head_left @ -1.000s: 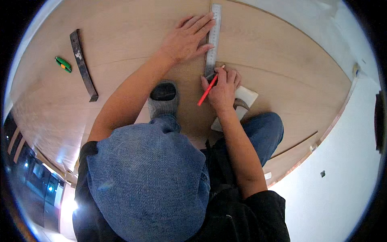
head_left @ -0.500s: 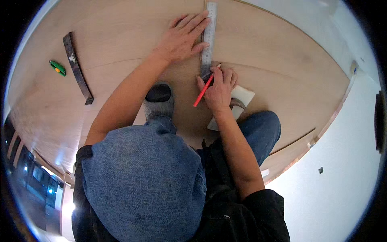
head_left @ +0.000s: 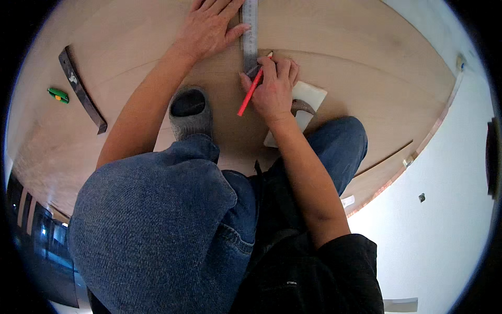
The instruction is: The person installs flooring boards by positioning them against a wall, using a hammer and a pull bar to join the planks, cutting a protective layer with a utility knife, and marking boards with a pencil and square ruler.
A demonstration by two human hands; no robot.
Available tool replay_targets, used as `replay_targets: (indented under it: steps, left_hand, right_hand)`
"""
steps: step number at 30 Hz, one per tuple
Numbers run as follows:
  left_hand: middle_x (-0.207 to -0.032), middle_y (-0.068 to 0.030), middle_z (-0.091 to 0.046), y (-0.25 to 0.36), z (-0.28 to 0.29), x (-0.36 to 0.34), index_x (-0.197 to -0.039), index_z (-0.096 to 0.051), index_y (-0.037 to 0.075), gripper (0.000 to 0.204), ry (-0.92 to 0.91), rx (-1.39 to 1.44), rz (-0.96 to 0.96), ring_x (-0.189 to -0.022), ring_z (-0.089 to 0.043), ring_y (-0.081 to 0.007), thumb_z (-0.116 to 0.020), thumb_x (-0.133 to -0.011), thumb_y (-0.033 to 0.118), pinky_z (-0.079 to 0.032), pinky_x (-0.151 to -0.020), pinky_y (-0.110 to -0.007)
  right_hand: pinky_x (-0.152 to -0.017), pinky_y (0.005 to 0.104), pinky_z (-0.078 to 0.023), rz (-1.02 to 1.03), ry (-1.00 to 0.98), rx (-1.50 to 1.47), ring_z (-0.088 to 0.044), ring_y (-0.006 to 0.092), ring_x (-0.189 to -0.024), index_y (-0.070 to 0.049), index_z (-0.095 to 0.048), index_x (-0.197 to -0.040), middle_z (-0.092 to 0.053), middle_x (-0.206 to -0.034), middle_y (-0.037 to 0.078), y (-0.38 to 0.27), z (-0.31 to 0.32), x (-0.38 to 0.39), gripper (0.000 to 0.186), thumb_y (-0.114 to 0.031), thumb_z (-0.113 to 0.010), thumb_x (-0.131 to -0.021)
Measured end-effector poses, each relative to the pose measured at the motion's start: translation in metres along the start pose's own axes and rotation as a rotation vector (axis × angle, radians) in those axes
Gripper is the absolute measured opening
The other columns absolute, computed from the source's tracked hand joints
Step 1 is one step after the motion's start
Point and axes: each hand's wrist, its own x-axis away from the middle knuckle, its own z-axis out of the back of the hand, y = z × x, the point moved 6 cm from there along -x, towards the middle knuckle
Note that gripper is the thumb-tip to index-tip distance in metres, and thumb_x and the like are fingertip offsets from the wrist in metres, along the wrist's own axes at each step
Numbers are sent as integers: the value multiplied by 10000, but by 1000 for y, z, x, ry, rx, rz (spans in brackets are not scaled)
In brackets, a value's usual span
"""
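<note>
A metal ruler point(head_left: 250, 36) lies on the wood-look floor boards, its top end cut off by the picture's edge. My left hand point(head_left: 209, 29) rests flat with fingers stretched out, the thumb touching the ruler's left side; the fingertips run to the upper edge of the picture. At the ruler's near end, my right hand point(head_left: 274, 89) is closed around a red pencil point(head_left: 248, 98), whose tip points up and to the right. This hand's thumb touches the dark end piece of the ruler. Right beside it lies a pale, flat block point(head_left: 312, 94) with a brown curved handle.
A dark flat metal bar point(head_left: 81, 89) with a bent end and a green cutter point(head_left: 58, 94) lie on the floor point(head_left: 136, 57) at left. My foot in a grey slipper point(head_left: 194, 123) stands between my arms. A white wall point(head_left: 444, 183) rises at right beyond the floor's edge.
My view has shifted, so the floor, hands and tools sit higher and further left in the picture. Both hands keep their places at the ruler, and the pencil stays in my right hand.
</note>
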Motion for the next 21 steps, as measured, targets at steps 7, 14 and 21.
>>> replay_targets:
  steps: [7, 14, 21]
  left_hand:
    - [-1646, -220, -301, -4, -5, -2, -1577, -318, -2, 787, 4, 13, -1, -1516, -284, -384, -536, -1004, 491, -193, -1250, -504]
    - [-1655, -205, -287, -3, -5, 0, -1588, -301, 6, 760, 9, 46, 23, -1527, -266, -376, -562, -1010, 425, -179, -1259, -500]
    - [-1659, -195, -280, -2, -5, -2, -1603, -270, 17, 778, -19, 33, 19, -1537, -246, -364, -567, -1003, 411, -155, -1266, -495]
  right_hand:
    - [-1100, 607, -316, 25, 21, -14, -433, 433, -1173, -79, -632, -1168, -505, -1185, 177, 1, -2, -1, 548, -385, -839, -763]
    - [-1100, 601, -318, 31, 18, 10, -437, 429, -1173, -83, -625, -1173, -507, -1203, 167, 0, -2, -2, 548, -392, -834, -773]
    - [-1114, 607, -310, 16, 30, -1, -454, 421, -1168, -97, -633, -1173, -529, -1183, 155, 2, -3, 0, 549, -407, -836, -767]
